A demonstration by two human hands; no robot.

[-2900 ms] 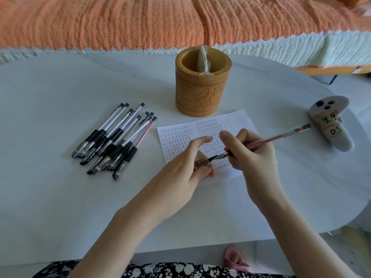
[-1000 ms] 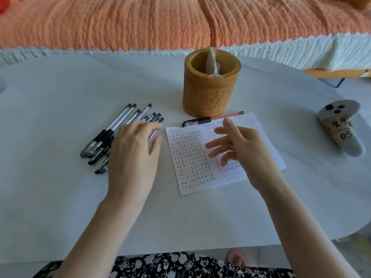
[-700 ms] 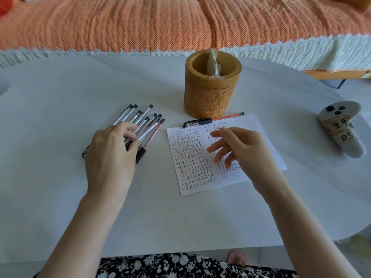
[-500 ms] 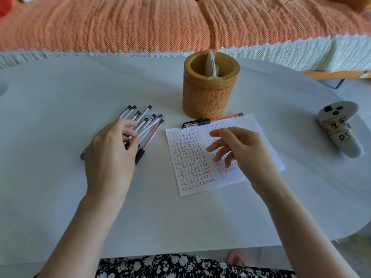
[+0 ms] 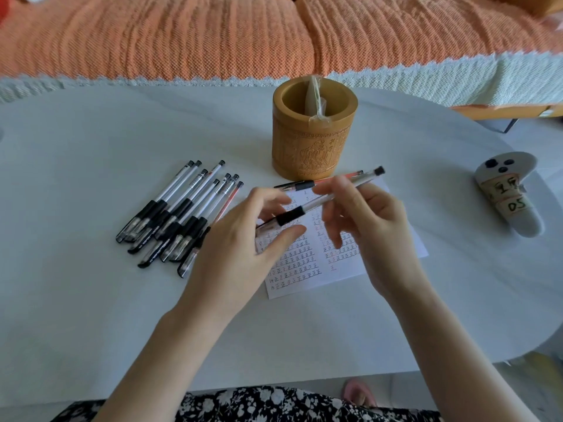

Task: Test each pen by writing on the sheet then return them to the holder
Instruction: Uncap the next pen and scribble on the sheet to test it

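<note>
A clear pen with a black grip (image 5: 316, 203) hangs slanted above the written sheet (image 5: 307, 263), held at both ends. My left hand (image 5: 240, 254) pinches its capped tip end; my right hand (image 5: 371, 226) grips the barrel higher up. Several more pens (image 5: 179, 217) lie in a pile on the table to the left of the sheet. One red-ink pen (image 5: 307, 184) lies along the sheet's top edge, just in front of the carved bamboo holder (image 5: 313, 138). The holder has a plastic wrapper in it.
A white controller with handwritten tape labels (image 5: 508, 193) lies at the table's right side. An orange-covered couch (image 5: 274, 35) runs behind the white table (image 5: 91, 300). The table's front edge is near my lap, and its right end curves away.
My left hand took one pen from the pile and carried it right, over the sheet. My right hand rose off the sheet and took hold of its barrel.
</note>
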